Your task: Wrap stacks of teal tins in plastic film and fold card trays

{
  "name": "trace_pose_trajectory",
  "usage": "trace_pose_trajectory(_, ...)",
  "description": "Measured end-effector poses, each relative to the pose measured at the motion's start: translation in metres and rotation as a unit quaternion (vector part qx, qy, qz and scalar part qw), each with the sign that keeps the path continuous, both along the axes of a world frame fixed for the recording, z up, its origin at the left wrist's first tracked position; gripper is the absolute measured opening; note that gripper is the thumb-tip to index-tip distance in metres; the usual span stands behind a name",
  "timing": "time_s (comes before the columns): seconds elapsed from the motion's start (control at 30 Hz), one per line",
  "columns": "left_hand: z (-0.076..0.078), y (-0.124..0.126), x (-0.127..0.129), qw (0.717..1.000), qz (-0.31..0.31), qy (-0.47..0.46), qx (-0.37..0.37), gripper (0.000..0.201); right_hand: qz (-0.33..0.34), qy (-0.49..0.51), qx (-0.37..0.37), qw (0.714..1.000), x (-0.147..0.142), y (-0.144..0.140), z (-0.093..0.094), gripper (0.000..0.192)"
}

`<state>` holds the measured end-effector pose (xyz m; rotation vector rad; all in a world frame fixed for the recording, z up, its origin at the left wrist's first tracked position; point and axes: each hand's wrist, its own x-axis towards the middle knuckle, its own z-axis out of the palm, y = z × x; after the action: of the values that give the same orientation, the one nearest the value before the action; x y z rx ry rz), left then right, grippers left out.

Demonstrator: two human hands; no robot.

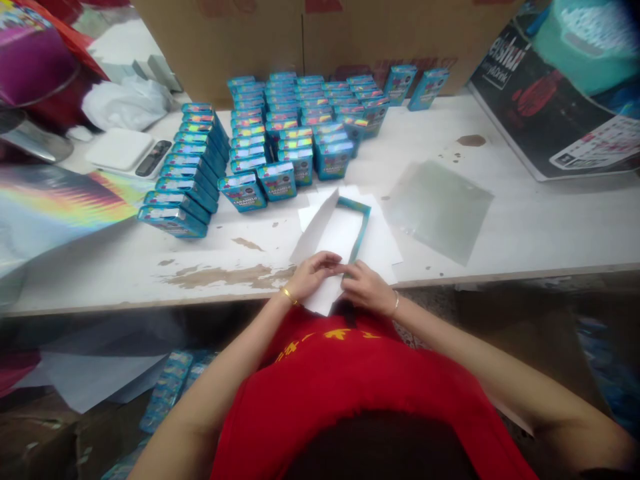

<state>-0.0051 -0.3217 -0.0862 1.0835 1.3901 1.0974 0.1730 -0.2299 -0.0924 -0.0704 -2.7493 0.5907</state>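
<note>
A partly folded paper box (331, 241), white inside with a narrow blue wall standing up on its right and far sides, lies at the table's front edge. A white flap (316, 227) rises along its left side. My left hand (316, 275) rests over the box's near part, its fingers bent and meeting those of my right hand. My right hand (367, 285) is closed at the near right corner, pinching the blue wall. The fingertips partly hide the paper between them. White sheets (383, 230) lie beneath the box.
Rows of blue caramel boxes (295, 127) stand ahead, with another row (183, 170) to the left. A clear plastic sheet (440, 210) lies right. A white scale (120, 148) and iridescent sheet (60, 207) are left; a black carton (555, 107) holds a teal tub (575, 63).
</note>
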Motion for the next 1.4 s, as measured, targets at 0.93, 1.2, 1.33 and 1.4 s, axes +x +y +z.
trace_pose_trajectory(0.93,-0.011,-0.024,0.013,0.926,0.076,0.342,0.141,0.046,-0.114,0.034,-0.12,0.986,-0.016,-0.02,-0.01,0.018)
trace_pose_trajectory(1.2,0.009,-0.027,0.029,0.914,0.023,0.405,0.027,0.073,-0.205,0.05,-0.043,0.977,-0.031,-0.022,-0.019,0.021)
trace_pose_trajectory(1.33,0.029,-0.026,0.01,0.903,-0.075,0.418,0.069,0.066,-0.177,0.071,-0.052,0.98,-0.03,-0.02,-0.02,0.017)
trace_pose_trajectory(1.4,0.045,-0.027,-0.015,0.87,-0.124,0.458,0.138,0.056,-0.14,0.071,-0.057,0.986,-0.027,-0.018,-0.019,0.018)
